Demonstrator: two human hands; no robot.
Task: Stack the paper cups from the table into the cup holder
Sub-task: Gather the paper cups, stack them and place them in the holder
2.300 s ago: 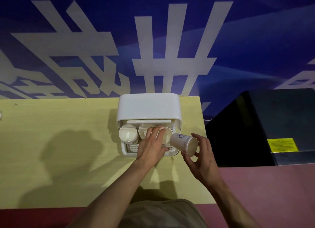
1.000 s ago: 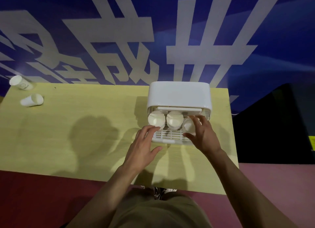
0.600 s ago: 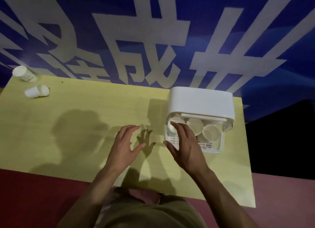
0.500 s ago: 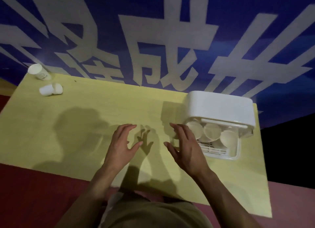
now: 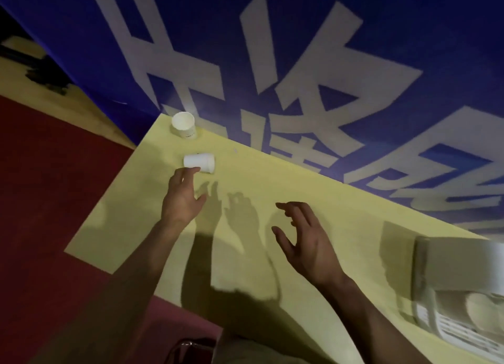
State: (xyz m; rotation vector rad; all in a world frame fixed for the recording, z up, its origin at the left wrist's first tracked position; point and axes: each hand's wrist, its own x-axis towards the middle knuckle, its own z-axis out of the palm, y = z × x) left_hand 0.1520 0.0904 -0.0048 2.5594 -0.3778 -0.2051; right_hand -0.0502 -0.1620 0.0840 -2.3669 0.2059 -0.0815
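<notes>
Yellow table [image 5: 313, 227] against a blue banner wall with big white characters; cup holder [image 5: 450, 295] sits at my far right edge, blurred, with what look like cup bottoms already inside. Two paper cups left at the far-left corner: one upright cup [image 5: 184, 125], one tipped cup [image 5: 199, 162] on its side just in front of it. My left hand [image 5: 181, 197] is loose-fingered, fingertips right at the tipped cup but no grasp yet; right hand [image 5: 305, 241] hovers mid-table, relaxed and empty, so I'd say mostly done, two cups to go.

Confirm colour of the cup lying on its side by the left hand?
White, plain on the side shown: the tipped cup on the yellow table, head view.
</notes>
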